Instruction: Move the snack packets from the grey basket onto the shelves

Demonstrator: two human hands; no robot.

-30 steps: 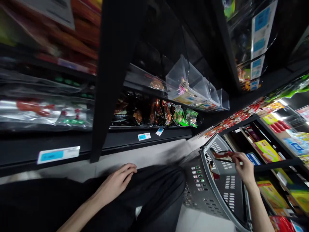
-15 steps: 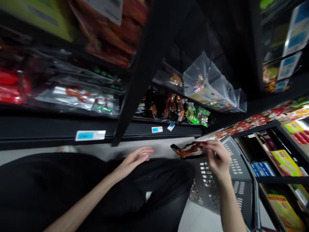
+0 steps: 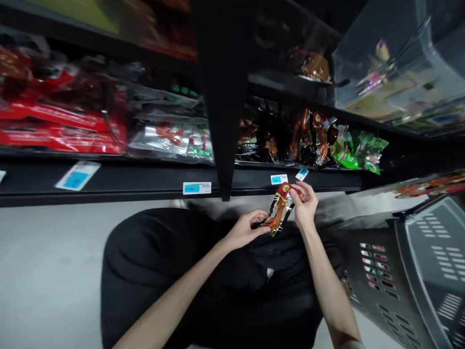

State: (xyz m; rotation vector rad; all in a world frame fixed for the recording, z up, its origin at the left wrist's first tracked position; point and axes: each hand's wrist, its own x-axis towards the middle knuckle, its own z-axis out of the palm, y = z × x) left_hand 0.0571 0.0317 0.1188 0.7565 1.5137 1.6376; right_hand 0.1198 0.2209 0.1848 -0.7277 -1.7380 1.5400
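Pale floor (image 3: 54, 252) shows to the left of the black trousers (image 3: 218, 281) and in a strip between them and the shelf front (image 3: 156, 186), leaving some open room there. Nearest, the bent legs in those trousers spread below the two forearms.

Over them, the left hand (image 3: 247, 230) is closed narrow on the lower end of a packet (image 3: 279, 211), thumb on its face. The right hand (image 3: 305, 206) pinches the packet's red top end between thumb and fingers. So the packet, clear in the middle with brown food showing, is held tilted by both hands. Its top overlaps the shelf's lower edge in view; whether they touch cannot be told.

Just beside the trousers on the right stands a grey slotted basket (image 3: 394, 271), with coloured things visible through the slots. Its rim curves toward the lower right corner, so the right forearm sits between the legs and the basket wall.

Farther off, price labels (image 3: 197, 188) line the shelf front. A dark post (image 3: 225, 106) divides the shelf. Left of it lie red packets (image 3: 65, 128) and silver packets (image 3: 165, 138); right of it, dark packets (image 3: 269, 143) and green packets (image 3: 345, 148). Clear bins (image 3: 392, 82) jut out above the green ones.
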